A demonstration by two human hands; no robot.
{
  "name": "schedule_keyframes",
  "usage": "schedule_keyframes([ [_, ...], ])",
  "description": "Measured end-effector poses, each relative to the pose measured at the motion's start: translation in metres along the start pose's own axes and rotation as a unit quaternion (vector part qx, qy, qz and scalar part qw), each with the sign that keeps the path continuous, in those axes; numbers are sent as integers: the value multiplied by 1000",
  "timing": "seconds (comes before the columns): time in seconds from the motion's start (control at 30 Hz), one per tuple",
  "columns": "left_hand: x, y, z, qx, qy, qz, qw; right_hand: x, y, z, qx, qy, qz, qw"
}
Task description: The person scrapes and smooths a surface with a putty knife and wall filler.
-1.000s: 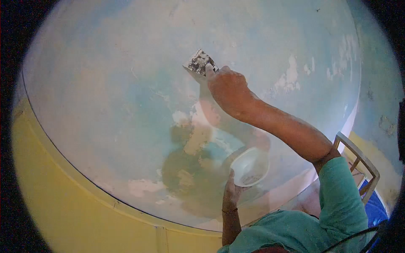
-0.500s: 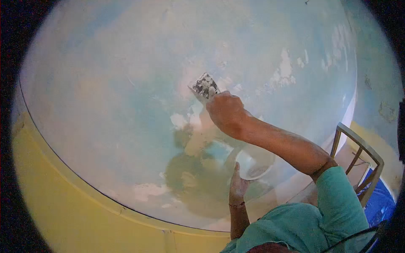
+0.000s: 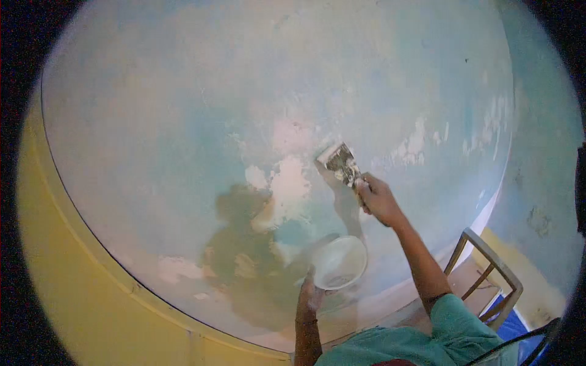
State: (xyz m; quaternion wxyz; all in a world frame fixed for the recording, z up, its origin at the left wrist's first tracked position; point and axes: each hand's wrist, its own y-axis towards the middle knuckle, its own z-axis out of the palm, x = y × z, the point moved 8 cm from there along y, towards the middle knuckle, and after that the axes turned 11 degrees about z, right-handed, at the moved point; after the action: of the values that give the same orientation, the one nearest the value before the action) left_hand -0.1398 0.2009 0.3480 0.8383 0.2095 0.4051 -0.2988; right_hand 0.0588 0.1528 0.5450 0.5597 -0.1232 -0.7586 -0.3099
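My right hand (image 3: 379, 198) grips the handle of a putty knife (image 3: 343, 166). Its wide blade is smeared with white and dark patches and lies at or very near the pale blue-green wall (image 3: 213, 122). Lower down, my left hand (image 3: 311, 291) holds a white bowl (image 3: 339, 262) by its left and lower side, with the bowl's opening facing me. White filler patches (image 3: 290, 183) show on the wall to the left of the blade.
A yellow band (image 3: 110, 293) curves along the lower left beyond a dark edge. At the lower right stand a wooden chair back (image 3: 494, 262) and something blue (image 3: 511, 322). My shadow falls on the wall.
My right hand and the putty knife have moved right and down, away from the pinkish patch. The bowl and my left hand sit further left and lower, and the view has shifted slightly.
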Motion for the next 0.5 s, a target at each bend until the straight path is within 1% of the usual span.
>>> schedule_keyframes([
  [0.03, 3, 9, -17, -2, -19, -7, 1000, -11, 12, 10, -19, 5, -7, 1000],
  [0.07, 11, 1, -9, -2, -32, -11, 999, -12, 3, 2, -29, -7, -36, 999],
  [0.13, -2, -22, 19, -17, -8, -13, 1000, 2, -9, -4, -50, -24, -90, 994],
  [0.17, -8, -43, 41, -27, 6, -14, 999, 15, -23, -13, -46, -4, -105, 993],
  [0.23, -24, -73, 68, -62, 60, 26, 996, 42, -44, -25, -56, 9, -120, 991],
  [0.27, -30, -65, 57, -79, 82, 42, 993, 42, -36, -15, -60, 10, -124, 990],
  [0.37, -22, -82, 45, -83, 52, 43, 994, 48, -42, -16, -14, 67, -54, 996],
  [0.47, -27, -99, 45, -78, 34, 63, 994, 53, -49, -13, 20, 87, -18, 996],
  [0.5, -20, -98, 37, -85, 29, 58, 994, 50, -47, -11, 14, 82, -33, 996],
])
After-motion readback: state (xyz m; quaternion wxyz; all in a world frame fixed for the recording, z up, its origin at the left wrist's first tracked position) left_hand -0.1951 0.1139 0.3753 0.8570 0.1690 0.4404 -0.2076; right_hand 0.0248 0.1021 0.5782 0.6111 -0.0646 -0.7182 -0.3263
